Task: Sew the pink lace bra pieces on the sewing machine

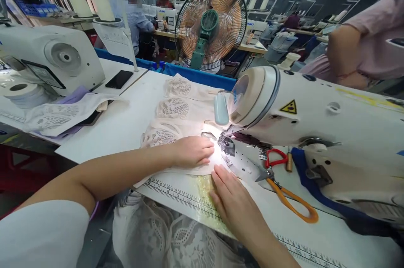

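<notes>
My left hand (192, 152) lies flat, fingers together, pressing cream lace fabric (172, 133) down on the white table just left of the sewing machine's needle area (224, 144). My right hand (235, 200) rests flat with fingers stretched out on the fabric's near edge, over a printed ruler strip (176, 194). The white sewing machine (315, 125) fills the right side, with its lamp lighting the fabric under the needle. More lace hangs off the table toward my lap (164, 234).
Orange-handled scissors (287, 198) and red-handled snips (274, 158) lie by the machine's base. Another machine (53, 59), a black phone (119, 79) and lace pieces (63, 114) sit at left. A standing fan (211, 26) is behind the table. A person's arm (362, 49) is at right.
</notes>
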Action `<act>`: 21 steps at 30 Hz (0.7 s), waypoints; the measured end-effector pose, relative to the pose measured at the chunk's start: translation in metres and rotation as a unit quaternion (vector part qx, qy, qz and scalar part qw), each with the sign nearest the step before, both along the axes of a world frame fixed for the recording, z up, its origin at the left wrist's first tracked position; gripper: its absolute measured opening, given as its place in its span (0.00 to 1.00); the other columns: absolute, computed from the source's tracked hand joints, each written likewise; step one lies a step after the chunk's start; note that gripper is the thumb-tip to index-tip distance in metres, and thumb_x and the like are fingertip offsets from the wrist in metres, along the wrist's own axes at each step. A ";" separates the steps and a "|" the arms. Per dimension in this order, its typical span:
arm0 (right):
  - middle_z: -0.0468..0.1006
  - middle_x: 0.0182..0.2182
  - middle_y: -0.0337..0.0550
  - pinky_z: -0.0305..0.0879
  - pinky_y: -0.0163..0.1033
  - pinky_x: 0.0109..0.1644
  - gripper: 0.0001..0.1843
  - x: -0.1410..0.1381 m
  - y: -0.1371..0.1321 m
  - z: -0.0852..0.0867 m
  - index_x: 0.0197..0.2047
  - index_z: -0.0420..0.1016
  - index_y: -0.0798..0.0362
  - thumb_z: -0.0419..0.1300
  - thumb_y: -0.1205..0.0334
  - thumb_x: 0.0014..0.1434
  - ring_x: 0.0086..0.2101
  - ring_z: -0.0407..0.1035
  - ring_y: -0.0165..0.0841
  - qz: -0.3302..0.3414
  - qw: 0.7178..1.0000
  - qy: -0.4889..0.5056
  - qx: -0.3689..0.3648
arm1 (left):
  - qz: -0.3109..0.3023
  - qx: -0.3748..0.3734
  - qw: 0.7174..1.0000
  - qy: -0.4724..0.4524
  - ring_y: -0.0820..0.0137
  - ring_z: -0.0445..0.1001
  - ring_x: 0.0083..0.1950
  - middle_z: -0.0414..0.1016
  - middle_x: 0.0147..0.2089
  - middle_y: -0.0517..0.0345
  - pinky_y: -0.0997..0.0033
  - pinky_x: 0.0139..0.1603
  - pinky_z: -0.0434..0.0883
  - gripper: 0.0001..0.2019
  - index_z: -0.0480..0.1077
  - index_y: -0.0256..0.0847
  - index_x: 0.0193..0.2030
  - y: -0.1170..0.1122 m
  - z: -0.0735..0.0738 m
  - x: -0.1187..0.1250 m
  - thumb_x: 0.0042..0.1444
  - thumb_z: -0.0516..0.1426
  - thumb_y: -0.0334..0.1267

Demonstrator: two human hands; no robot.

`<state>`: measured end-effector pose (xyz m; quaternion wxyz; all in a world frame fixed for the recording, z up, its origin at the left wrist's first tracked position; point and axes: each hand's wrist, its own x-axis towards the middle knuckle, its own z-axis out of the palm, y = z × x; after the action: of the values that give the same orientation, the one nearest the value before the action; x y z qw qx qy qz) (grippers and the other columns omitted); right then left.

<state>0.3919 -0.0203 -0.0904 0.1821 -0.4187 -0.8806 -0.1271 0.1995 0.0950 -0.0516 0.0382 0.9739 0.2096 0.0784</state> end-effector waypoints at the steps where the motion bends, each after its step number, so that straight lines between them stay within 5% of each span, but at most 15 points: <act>1: 0.72 0.54 0.57 0.67 0.51 0.54 0.21 0.002 -0.003 -0.002 0.55 0.67 0.62 0.46 0.58 0.67 0.54 0.67 0.44 -0.005 1.000 0.003 0.011 | 0.003 0.002 1.000 0.007 0.61 0.69 0.49 0.72 0.47 0.45 0.63 0.47 0.67 0.11 0.69 0.33 0.43 0.000 0.002 0.002 0.62 0.52 0.39; 21: 0.71 0.56 0.57 0.68 0.49 0.55 0.23 0.001 -0.004 0.002 0.55 0.66 0.63 0.44 0.55 0.68 0.56 0.65 0.43 -0.046 0.999 0.016 0.014 | 0.063 0.035 0.997 0.029 0.63 0.68 0.41 0.71 0.43 0.46 0.65 0.35 0.66 0.12 0.68 0.34 0.40 0.002 0.003 0.017 0.62 0.51 0.41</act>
<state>0.3934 -0.0241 -0.0880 0.1965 -0.4582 -0.8553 -0.1412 0.2166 0.0970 -0.0484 -0.0073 0.9613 0.2689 0.0599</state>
